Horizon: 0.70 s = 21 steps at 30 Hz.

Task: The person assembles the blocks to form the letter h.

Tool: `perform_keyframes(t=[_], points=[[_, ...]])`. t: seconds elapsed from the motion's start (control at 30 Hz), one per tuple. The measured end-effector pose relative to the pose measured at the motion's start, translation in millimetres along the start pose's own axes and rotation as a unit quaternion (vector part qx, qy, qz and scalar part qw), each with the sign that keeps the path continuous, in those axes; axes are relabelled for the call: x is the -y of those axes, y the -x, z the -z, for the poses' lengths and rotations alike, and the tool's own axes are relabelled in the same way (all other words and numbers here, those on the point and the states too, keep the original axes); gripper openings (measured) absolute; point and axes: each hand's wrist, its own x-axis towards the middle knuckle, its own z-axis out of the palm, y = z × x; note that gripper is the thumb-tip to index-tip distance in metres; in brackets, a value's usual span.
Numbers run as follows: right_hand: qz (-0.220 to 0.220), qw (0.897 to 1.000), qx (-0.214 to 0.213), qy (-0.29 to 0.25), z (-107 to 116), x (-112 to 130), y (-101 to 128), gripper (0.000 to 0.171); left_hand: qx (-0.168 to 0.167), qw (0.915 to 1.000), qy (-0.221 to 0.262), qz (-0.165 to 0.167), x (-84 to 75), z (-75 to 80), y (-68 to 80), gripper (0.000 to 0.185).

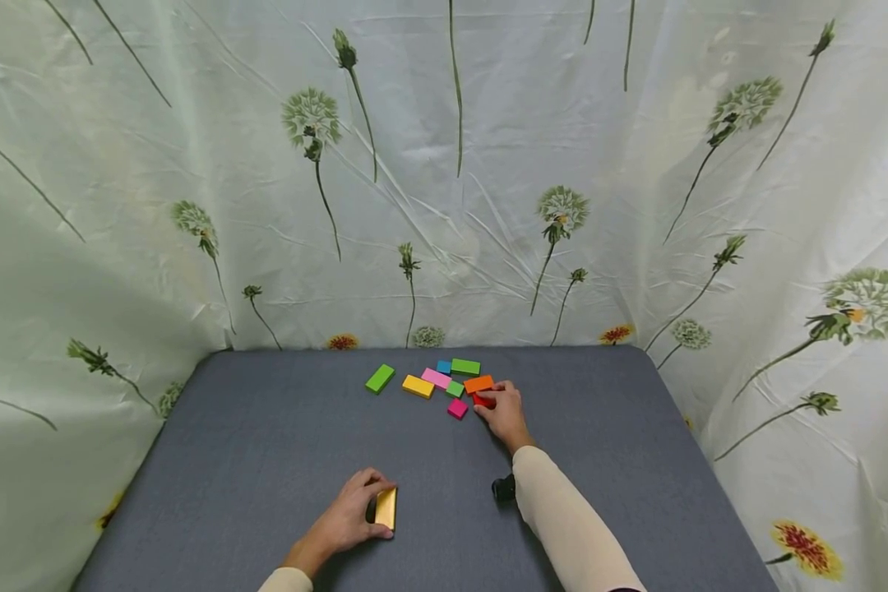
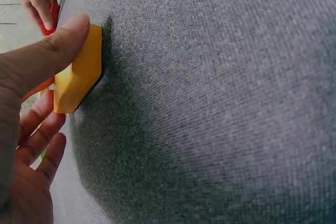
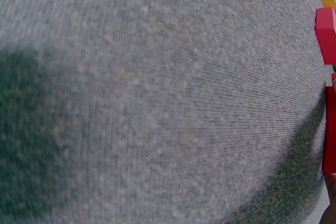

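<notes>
Near the front of the table, my left hand point(image 1: 349, 514) pinches a yellow block point(image 1: 386, 508) by its two ends, thumb on the near end. The left wrist view shows this block point(image 2: 88, 69) standing on the cloth against the thumb. Farther off, my right hand point(image 1: 507, 418) grips a red block point(image 1: 483, 400) between thumb and fingers, partly hidden by them. An orange block point(image 1: 478, 384) lies just behind the red one, and a magenta block point(image 1: 457, 409) is to its left. At the right wrist view's edge, only part of the red block point(image 3: 330, 129) shows.
Left of the right hand lie a small green block point(image 1: 455, 389), a pink block point(image 1: 437, 378), a yellow-orange block point(image 1: 418, 386), a blue block point(image 1: 444, 367) and two longer green blocks. A black object point(image 1: 502, 489) sits by the right sleeve. Flowered curtain point(image 1: 429, 205) hangs behind the table.
</notes>
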Motion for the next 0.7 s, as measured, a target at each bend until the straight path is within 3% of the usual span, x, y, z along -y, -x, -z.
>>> perform_keyframes(t=[0.5,0.7], points=[[0.002,1.0,0.006,0.002,0.3,-1.8,-1.3,0.032,-0.013,0.9995,-0.017,-0.023,5.9,1.5,2.8,0.059],[0.0,1.0,0.007,0.001,0.9,-0.8,0.2,0.032,-0.049,0.9975,-0.011,-0.05,8.7,2.9,4.6,0.057]])
